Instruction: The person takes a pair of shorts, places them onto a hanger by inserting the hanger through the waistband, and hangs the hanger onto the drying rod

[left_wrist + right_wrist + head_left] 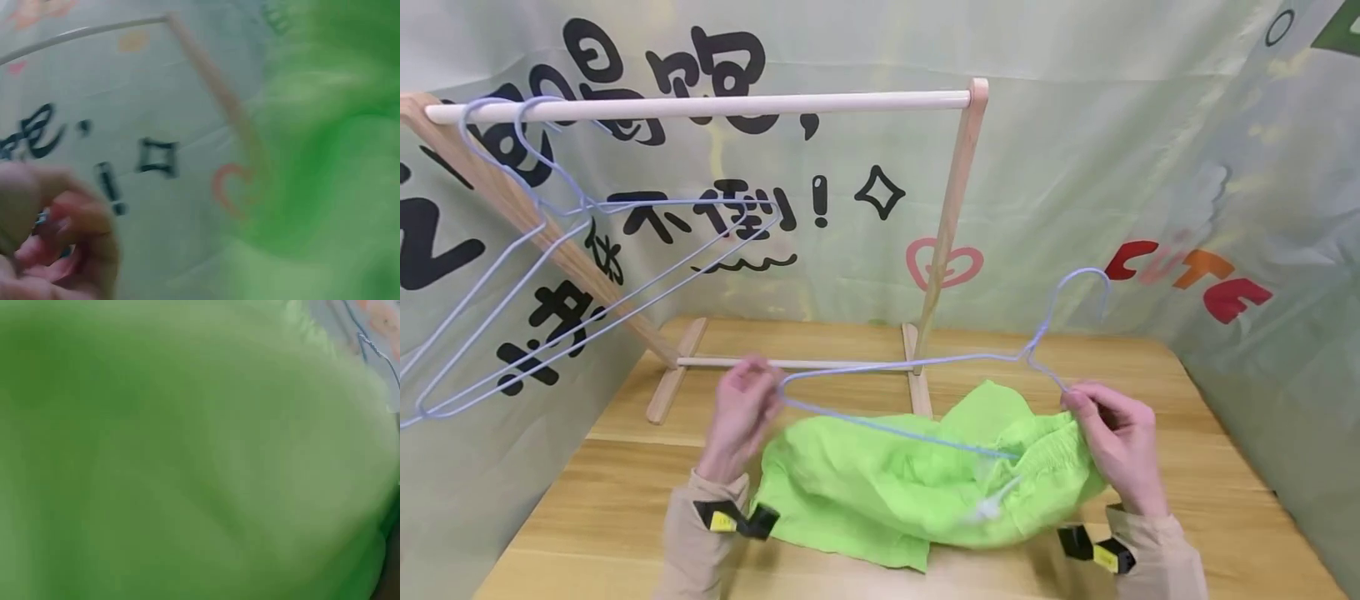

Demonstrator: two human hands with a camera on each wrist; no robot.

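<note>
A light purple wire clothes hanger [880, 366] is held over bright green shorts [880, 487] with a gathered waistband and a white drawstring. My left hand [741, 417] pinches the hanger's left corner; in the left wrist view its fingers [87, 231] are curled. On the other side, my right hand [1116, 437] grips the waistband's edge, where the hanger's right arm meets the fingertips. The hanger's lower bar runs into the waist opening, its far end hidden by cloth. The shorts droop between the hands, and blurred green cloth [187, 456] fills most of the right wrist view.
At the left, two more purple wire hangers [681, 202] hang on the white rail [737, 105] of a wooden rack [958, 192]. The rack stands at the back of the wooden table [1210, 500], before a printed cloth backdrop [1075, 167].
</note>
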